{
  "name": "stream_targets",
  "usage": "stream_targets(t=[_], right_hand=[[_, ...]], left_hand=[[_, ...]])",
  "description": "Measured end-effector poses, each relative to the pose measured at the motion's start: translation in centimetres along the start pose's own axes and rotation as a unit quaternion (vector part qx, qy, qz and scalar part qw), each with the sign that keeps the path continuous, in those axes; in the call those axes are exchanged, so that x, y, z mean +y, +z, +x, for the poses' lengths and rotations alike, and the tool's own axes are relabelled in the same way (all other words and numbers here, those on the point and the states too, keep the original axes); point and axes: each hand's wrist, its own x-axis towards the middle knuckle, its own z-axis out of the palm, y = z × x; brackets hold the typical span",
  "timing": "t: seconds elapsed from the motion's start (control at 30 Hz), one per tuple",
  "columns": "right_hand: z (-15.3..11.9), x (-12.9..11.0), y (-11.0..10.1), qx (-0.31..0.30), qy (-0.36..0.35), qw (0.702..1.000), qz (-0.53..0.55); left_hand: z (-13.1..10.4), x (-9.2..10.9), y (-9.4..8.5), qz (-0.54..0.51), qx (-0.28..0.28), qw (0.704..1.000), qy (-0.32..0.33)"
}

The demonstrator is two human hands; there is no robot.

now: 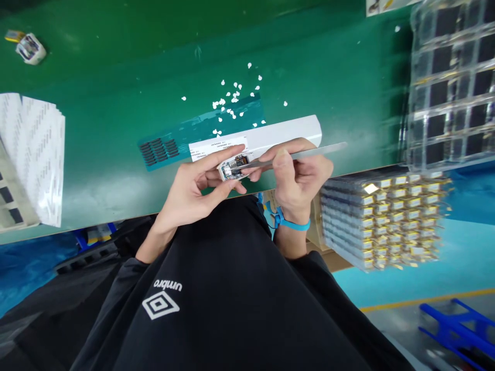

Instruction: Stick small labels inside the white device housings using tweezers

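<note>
My left hand (197, 190) grips a small white-cased electronic device (227, 171) by its edges, its circuit board facing up. Between the thumb and fingers of my right hand (296, 172) is a pair of metal tweezers (328, 149), its tip down at the board inside the casing. Whether the tips pinch anything is too small to tell. Beneath both hands lies a white sheet of printed labels (282, 131). Beyond it, small white round stickers (234, 98) are scattered on the green mat, near a blue film strip (201, 129) bearing rows of little black pieces (158, 150).
Another white device with a yellow part (31, 49) sits at the far left. Stacked printed sheets (36, 154) lie on the left. At right are a clear compartment tray (436, 87) and, below the table edge, stacked trays with yellow-ended parts (386, 221). A blue strap rings my right wrist.
</note>
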Motion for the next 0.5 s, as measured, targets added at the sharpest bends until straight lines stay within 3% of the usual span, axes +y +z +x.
stream_targets(t=[0.5], right_hand=[[0.00,-0.17,0.14,-0.020,0.037,0.998,0.047]], left_hand=[[-0.33,0.36,0.05,0.021,0.014,0.999,0.022]])
